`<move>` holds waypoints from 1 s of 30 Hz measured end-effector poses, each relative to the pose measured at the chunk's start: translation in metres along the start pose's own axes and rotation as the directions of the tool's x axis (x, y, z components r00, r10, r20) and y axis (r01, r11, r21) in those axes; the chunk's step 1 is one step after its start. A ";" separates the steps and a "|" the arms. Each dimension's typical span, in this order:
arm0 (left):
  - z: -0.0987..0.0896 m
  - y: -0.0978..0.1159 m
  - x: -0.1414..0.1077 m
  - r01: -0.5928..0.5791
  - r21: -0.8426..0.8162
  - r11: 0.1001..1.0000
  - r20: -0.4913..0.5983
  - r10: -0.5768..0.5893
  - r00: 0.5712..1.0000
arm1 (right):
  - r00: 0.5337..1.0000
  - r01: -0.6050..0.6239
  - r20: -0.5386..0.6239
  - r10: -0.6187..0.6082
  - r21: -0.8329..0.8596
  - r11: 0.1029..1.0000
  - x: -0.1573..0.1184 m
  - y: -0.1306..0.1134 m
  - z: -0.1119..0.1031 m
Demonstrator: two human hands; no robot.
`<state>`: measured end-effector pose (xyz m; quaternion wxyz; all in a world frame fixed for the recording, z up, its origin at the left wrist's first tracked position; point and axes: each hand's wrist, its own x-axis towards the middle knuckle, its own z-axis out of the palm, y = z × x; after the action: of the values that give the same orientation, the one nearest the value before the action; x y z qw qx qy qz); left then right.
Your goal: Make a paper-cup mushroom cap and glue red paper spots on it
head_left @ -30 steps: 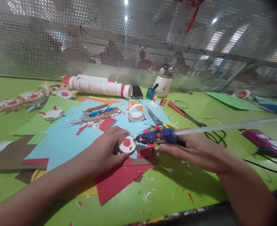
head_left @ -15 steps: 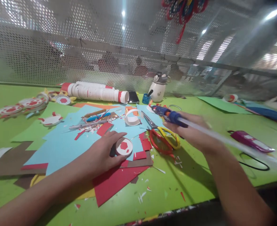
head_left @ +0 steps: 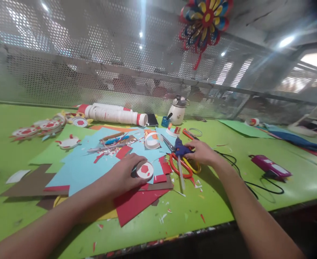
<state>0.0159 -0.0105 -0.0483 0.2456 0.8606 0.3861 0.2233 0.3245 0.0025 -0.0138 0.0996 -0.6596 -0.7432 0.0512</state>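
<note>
Between its thumb and fingers, my left hand [head_left: 127,171] grips a round white paper piece [head_left: 144,170] with red patches, over the stacked paper. My right hand [head_left: 201,153] is closed round a dark blue glue gun [head_left: 180,146] whose clear stick hangs toward me. Under and beside the gun lie large scissors [head_left: 181,166] with one red and one yellow handle. A white paper ring [head_left: 152,140] stands on the light blue paper [head_left: 85,163]. A small white cup-like piece [head_left: 173,130] sits behind the gun.
A white bottle [head_left: 177,110] and a stack of white paper cups [head_left: 109,114] are at the back. Finished round pieces [head_left: 50,125] lie left. A purple device [head_left: 271,167] and black cable [head_left: 251,187] are at right; a perforated screen [head_left: 93,68] rises behind.
The view has tilted up slightly. My right hand has turned the glue gun so its stick now points down toward me instead of to the right. My left hand still holds the round piece.
</note>
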 end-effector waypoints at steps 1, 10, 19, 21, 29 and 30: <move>-0.001 0.000 0.000 0.001 -0.008 1.000 -0.003 -0.001 1.000 | 1.000 0.003 0.009 -0.003 0.009 1.000 0.000 0.003 -0.001; 0.000 0.006 -0.002 0.108 -0.102 0.989 -0.025 -0.111 0.994 | 0.952 0.083 -0.304 -0.040 0.132 0.988 -0.030 -0.042 -0.036; 0.003 0.005 -0.001 0.044 -0.056 0.997 -0.050 -0.046 0.998 | 0.862 0.502 -0.169 -0.479 0.145 0.853 -0.031 -0.126 -0.006; 0.004 0.004 -0.001 0.025 -0.054 0.998 -0.054 -0.028 0.998 | 0.841 0.532 -0.164 -0.515 0.076 0.843 -0.029 -0.131 0.004; 0.008 0.003 -0.002 0.002 -0.055 0.998 -0.051 -0.005 0.999 | 0.795 0.563 -0.058 -0.603 -0.296 0.771 -0.027 -0.141 0.023; 0.008 0.003 -0.001 0.003 -0.051 0.999 -0.051 -0.006 0.999 | 0.792 0.567 -0.053 -0.608 -0.307 0.765 -0.027 -0.141 0.025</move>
<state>0.0216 -0.0155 -0.0528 0.2581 0.8472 0.3883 0.2547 0.1854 -0.0400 -0.0112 0.0732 -0.4022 -0.9025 -0.1356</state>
